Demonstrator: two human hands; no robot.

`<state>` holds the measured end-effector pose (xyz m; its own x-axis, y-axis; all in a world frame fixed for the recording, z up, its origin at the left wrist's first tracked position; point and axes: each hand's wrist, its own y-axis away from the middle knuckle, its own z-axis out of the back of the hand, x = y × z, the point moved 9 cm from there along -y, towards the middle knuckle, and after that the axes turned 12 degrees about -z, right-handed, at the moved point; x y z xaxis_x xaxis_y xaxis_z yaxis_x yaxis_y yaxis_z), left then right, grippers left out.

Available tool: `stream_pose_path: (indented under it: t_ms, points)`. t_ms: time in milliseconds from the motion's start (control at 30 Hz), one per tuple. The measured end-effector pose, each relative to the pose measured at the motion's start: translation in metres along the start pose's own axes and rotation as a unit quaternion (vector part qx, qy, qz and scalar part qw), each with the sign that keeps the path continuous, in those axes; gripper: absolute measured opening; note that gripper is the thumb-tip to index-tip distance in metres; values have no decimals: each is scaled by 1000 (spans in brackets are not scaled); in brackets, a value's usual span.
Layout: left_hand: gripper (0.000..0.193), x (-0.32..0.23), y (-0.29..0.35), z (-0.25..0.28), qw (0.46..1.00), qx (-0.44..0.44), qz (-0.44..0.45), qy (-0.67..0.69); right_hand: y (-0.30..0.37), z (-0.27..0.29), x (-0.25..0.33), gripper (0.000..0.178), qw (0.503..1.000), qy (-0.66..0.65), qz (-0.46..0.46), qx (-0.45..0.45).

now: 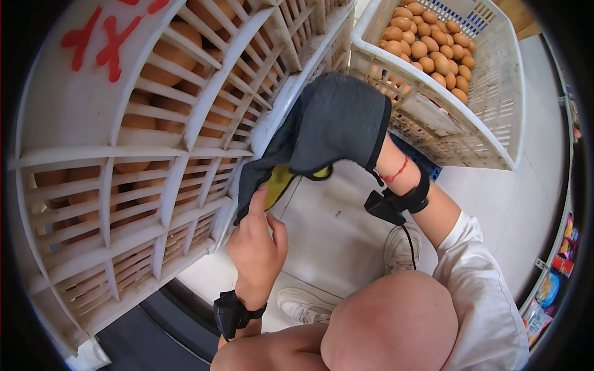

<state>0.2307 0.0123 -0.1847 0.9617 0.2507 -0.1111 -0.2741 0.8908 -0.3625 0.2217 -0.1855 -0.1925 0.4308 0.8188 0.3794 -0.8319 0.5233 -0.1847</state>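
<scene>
A dark grey cloth [340, 120] with a yellow-green lining [279, 188], loose and mitt-like in shape, covers my right hand. Only my right wrist [393, 164], with a red string, shows beyond its edge, so those fingers are hidden. At the cloth's lower left end, my left hand [257, 244] holds the edge; its index finger lies stretched along the lining and the thumb stands apart. The other left fingers are partly hidden. Close beside the cloth on the left is a white slatted plastic crate [179, 154] with brown eggs [176, 55] behind its bars.
At the far right, another white crate [495, 117] holds many brown eggs [433, 46] in an open top. Pale floor tiles [322, 216] lie below. My bent knee [390, 321] and white shoes [303, 303] are near. Packaged goods [547, 287] line a shelf on the right.
</scene>
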Motion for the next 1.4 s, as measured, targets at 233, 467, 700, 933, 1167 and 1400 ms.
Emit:
stream_pose_path:
  t_ms: [233, 467, 700, 933, 1167, 1400]
  points:
    - [51, -2, 0, -2, 1000, -12, -5, 7, -6, 9, 2, 21, 964, -114, 91, -224]
    - [51, 1, 2, -2, 1000, -14, -8, -3, -9, -4, 32, 26, 997, -28, 51, -48]
    - [51, -1, 2, 2, 999, -32, -18, 11, -9, -12, 41, 26, 995, 20, 80, -58]
    - [54, 5, 8, -1, 999, 2, -16, 33, -23, 13, 30, 24, 996, 44, 71, -38]
    - [59, 9, 10, 2, 998, -3, 0, 67, -7, 3, 55, 22, 986, 135, 85, 52]
    - [59, 10, 10, 0, 993, -14, 24, 114, -1, -2, 63, 26, 979, 177, 105, 4]
